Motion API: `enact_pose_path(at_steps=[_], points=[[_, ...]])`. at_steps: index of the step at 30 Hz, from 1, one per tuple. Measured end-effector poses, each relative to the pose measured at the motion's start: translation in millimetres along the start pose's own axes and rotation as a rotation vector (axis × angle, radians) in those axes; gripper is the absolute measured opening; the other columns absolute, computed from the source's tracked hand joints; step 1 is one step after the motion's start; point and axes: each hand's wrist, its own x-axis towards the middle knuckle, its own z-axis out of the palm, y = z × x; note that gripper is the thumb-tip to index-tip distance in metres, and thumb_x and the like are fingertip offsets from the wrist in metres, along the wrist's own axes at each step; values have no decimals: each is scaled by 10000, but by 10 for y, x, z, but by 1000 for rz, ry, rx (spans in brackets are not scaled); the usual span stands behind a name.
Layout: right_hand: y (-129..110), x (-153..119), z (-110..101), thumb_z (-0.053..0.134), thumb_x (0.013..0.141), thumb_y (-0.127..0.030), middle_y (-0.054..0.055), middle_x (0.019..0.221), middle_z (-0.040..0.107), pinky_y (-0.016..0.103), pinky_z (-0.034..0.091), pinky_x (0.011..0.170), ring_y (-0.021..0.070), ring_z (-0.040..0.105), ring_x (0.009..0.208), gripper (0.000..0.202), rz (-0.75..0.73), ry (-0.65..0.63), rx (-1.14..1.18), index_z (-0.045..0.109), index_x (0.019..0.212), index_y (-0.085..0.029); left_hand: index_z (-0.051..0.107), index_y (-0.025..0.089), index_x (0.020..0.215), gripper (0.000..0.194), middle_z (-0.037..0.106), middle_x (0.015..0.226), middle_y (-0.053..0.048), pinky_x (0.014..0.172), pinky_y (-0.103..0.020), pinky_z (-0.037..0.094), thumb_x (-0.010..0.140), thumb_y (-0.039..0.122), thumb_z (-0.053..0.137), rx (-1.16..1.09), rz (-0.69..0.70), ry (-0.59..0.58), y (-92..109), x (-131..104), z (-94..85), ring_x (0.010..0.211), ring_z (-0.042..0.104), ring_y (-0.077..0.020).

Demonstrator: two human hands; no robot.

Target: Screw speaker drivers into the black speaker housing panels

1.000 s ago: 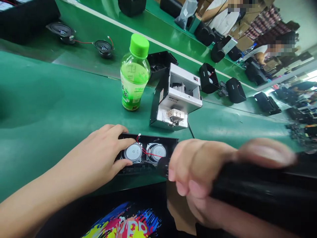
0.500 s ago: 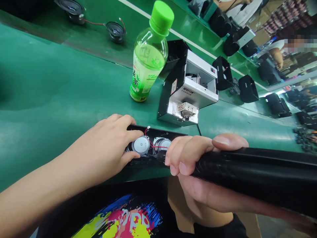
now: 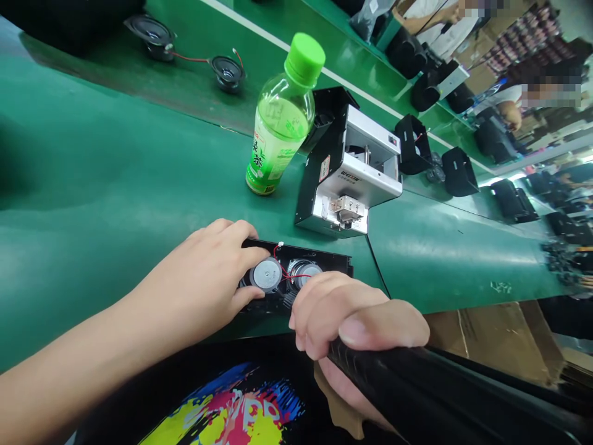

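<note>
A long black panel (image 3: 337,264) lies on the green bench close to my body. Two round speakers sit in it, backs upward: the left speaker (image 3: 267,275) and the right speaker (image 3: 307,273), with thin red wires between them. My left hand (image 3: 208,272) grips the panel's left end, thumb and index finger around the left speaker, other fingers over the far edge. My right hand (image 3: 352,312) is wrapped round a thick black electric screwdriver (image 3: 417,386). Its nose points down at the panel's near edge, between the speakers; the bit's tip is hidden.
Beyond the panel stand a green-capped tea bottle (image 3: 280,133) and a silver-and-black machine (image 3: 365,173) with a black cable (image 3: 380,269). Loose speakers (image 3: 227,73) lie farther off. Black housings (image 3: 458,172) line the bench to the right. A cardboard box (image 3: 500,340) sits below its edge.
The screwdriver's rear end has swung down and toward my body, my right hand with it. My left hand keeps its hold on the panel. The view has shifted slightly.
</note>
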Motion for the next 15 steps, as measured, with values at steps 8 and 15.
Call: enact_pose_path(at_steps=[8, 15], points=[[270, -200, 110, 1054, 1038, -516, -31, 851, 820, 476, 789, 783, 265, 849, 799, 290, -7, 26, -8, 797, 1113, -406, 971, 306, 1355, 463, 856, 1405, -145, 1056, -707, 750, 902, 315, 1066, 16, 31, 34, -16, -17, 14, 1220, 797, -442], [524, -453, 325, 799, 1197, -478, -60, 735, 753, 440, 736, 687, 242, 771, 639, 120, -122, 137, 143, 755, 1115, -403, 958, 311, 1300, 441, 845, 1432, -140, 1027, -669, 763, 873, 279, 1063, 32, 38, 51, 15, -54, 29, 1246, 801, -436]])
